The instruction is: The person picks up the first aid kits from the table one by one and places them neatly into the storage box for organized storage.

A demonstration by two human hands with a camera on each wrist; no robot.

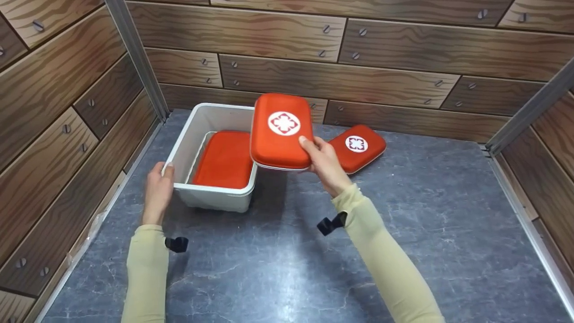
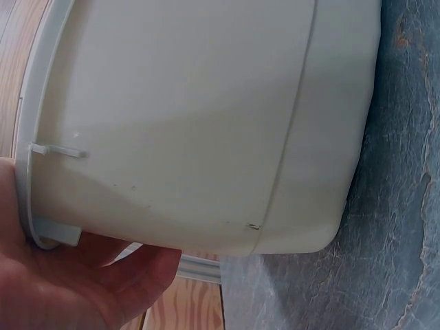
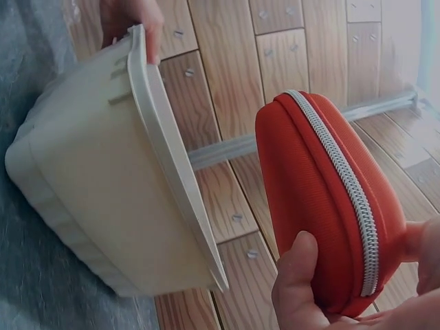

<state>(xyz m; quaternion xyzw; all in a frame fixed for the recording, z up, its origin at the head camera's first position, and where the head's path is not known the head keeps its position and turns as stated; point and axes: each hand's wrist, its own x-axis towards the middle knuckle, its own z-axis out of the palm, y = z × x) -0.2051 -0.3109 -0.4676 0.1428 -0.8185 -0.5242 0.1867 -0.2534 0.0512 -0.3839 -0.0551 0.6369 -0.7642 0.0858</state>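
Note:
My right hand (image 1: 328,163) grips a red zippered first-aid case (image 1: 281,150) by its near right corner, thumb on the face that bears a white cross emblem. The case is raised beside the bin's right rim and overlaps it in the head view. In the right wrist view its silver zipper (image 3: 344,175) runs along the edge. My left hand (image 1: 159,190) holds the left rim of a light grey plastic bin (image 1: 215,197), thumb over the edge and fingers outside. Inside the bin lies another red case (image 1: 224,161), its plain side up.
A third red case (image 1: 361,146) with the same emblem lies on the grey marbled surface (image 1: 426,215), right of the bin and partly behind my right hand. Wood-print walls (image 1: 278,33) with metal corner strips (image 1: 139,58) enclose the surface at the back and sides.

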